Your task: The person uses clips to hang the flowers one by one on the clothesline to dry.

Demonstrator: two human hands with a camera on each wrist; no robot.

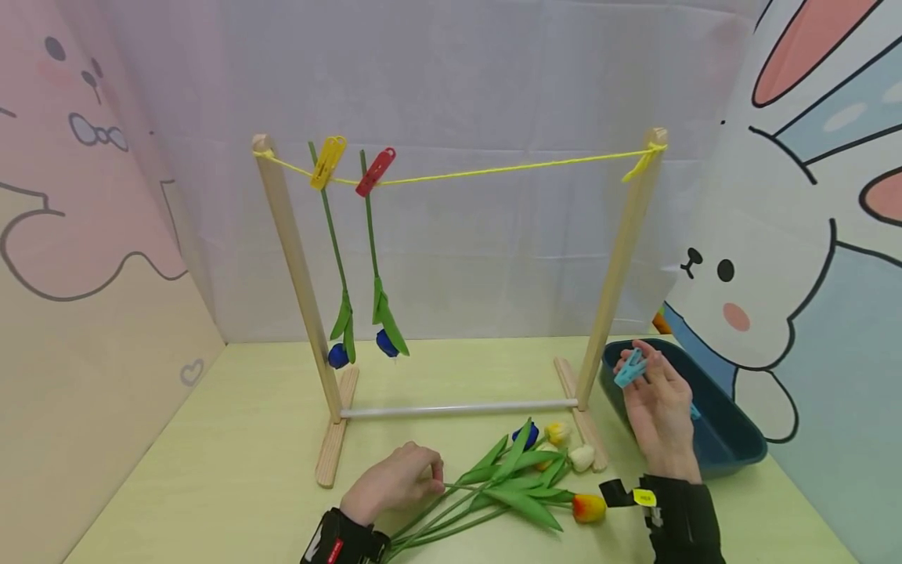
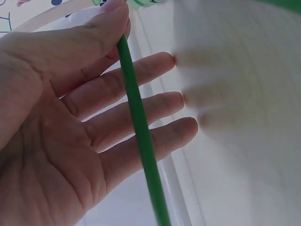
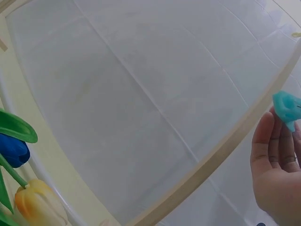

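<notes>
My left hand (image 1: pixel 403 476) pinches the green stem (image 2: pixel 138 115) of an artificial tulip between thumb and forefinger, its other fingers extended behind the stem in the left wrist view. That stem runs into a bunch of artificial tulips (image 1: pixel 517 478) lying on the table, with blue, yellow, white and orange-red heads. Over the dark teal bin (image 1: pixel 747 450), my right hand (image 1: pixel 661 407) holds a light-blue clothespin (image 1: pixel 630 368) at its fingertips. The same clothespin shows at the right edge of the right wrist view.
A wooden frame carries a yellow cord (image 1: pixel 493 169) between two posts. Two blue tulips hang head-down near its left end, under a yellow clothespin (image 1: pixel 328 162) and a red clothespin (image 1: pixel 376 171). A white rod (image 1: pixel 458 409) joins the posts low down, behind the bunch.
</notes>
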